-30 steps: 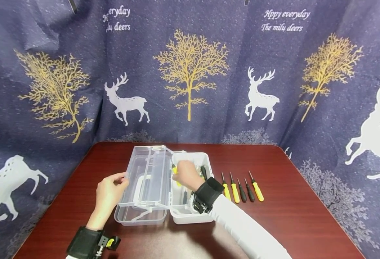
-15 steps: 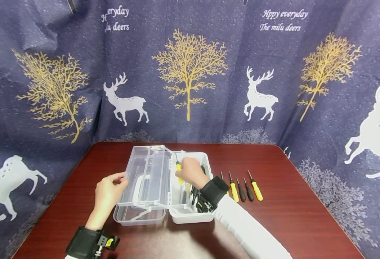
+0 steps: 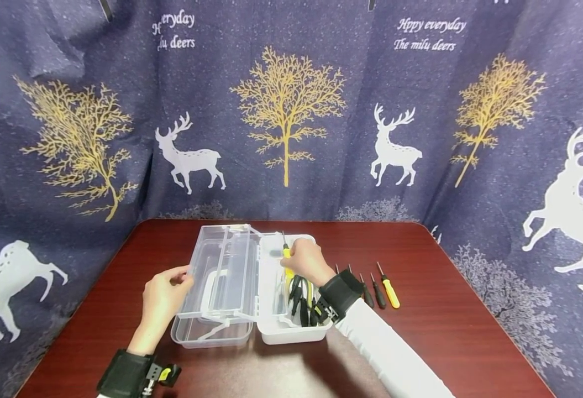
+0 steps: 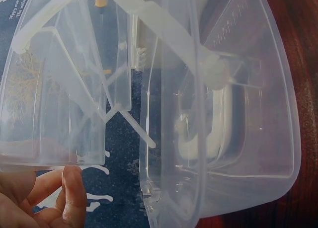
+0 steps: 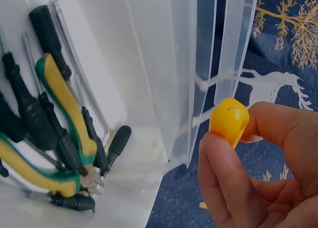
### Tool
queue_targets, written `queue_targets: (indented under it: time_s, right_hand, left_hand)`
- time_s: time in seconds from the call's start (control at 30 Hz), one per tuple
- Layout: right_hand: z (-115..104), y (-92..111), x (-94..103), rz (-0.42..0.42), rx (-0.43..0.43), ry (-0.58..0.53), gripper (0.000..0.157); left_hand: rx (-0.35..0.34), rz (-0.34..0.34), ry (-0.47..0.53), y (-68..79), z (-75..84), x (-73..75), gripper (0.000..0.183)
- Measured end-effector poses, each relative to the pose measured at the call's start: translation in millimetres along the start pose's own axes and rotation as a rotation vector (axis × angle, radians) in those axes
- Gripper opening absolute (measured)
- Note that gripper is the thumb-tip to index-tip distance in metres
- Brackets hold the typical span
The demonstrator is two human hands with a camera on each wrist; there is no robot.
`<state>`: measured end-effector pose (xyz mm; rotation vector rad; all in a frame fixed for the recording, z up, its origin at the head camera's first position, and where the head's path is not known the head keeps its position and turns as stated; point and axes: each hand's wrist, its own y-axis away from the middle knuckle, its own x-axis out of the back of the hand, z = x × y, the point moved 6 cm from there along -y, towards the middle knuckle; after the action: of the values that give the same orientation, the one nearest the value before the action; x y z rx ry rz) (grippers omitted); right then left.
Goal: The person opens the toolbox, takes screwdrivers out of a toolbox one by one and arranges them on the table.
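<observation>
In the head view my right hand pinches the yellow handle of a screwdriver over the white toolbox base, its shaft pointing to the back. The right wrist view shows the butt of that yellow handle between thumb and fingers. Inside the box lie pliers with yellow-and-green grips and several black-handled screwdrivers. At the left, my left hand pinches the edge of a clear tray, raised over the folded-back clear lid.
Right of the box, several screwdrivers lie in a row on the red-brown table, among them a yellow-handled screwdriver and a black-handled screwdriver. A dark blue curtain with deer and trees hangs behind the table.
My right hand has moved right and slightly back with the screwdriver, uncovering more tools in the box. My left hand keeps its hold on the tray edge.
</observation>
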<state>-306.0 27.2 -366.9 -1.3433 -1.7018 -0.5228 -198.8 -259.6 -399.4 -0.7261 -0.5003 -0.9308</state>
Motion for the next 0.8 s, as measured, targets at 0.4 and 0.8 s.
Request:
queue_targets:
  time_s: [0.4,0.8]
  right_hand:
    - [29,6,15.0,-0.014,-0.063,0.002,0.051]
    - [56,10,30.9,0.002,-0.121,0.020,0.053]
  left_hand:
    - [0.001,-0.001,0.006,0.1,0.7,-0.1,0.026]
    - [0.004,0.008,0.006,-0.3,-0.5,0.6,0.026]
